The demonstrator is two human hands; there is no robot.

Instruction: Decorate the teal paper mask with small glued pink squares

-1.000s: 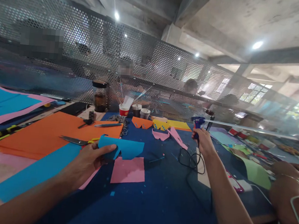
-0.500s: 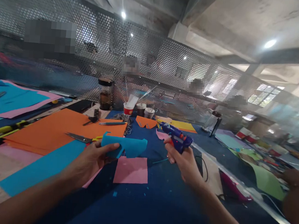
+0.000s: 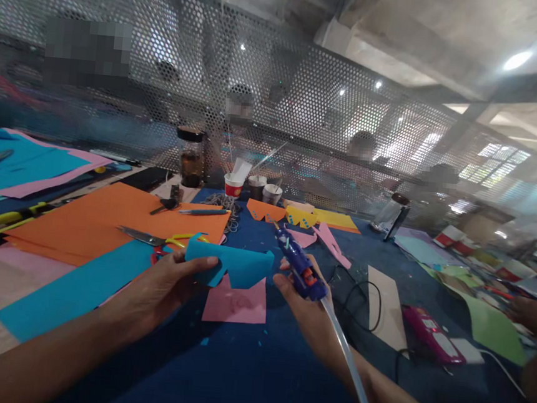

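My left hand [image 3: 174,281] pinches the left end of a cut and folded piece of blue paper [image 3: 239,263], held above the blue table. In my right hand [image 3: 304,302] is a dark blue hot glue gun [image 3: 299,261], its nozzle tilted up and to the left, just right of the blue paper. A long clear glue stick [image 3: 349,359] sticks out of the back of the gun. Under the blue paper lies a pink paper square [image 3: 235,305]. Scissors [image 3: 152,239] with yellow and red handles rest close behind my left hand.
Orange sheets [image 3: 83,223] and a blue strip [image 3: 72,291] lie to the left. Small orange [image 3: 265,210] and yellow [image 3: 301,217] cutouts stand at the back, near paper cups [image 3: 233,187] and a jar [image 3: 191,160]. A magenta device [image 3: 433,335] and another person's hand [image 3: 533,315] are at right.
The glue gun has tilted more upright and shifted slightly down and left, its glue stick swinging downward. The blue paper has turned, showing its notched lower edge. The view has shifted slightly.
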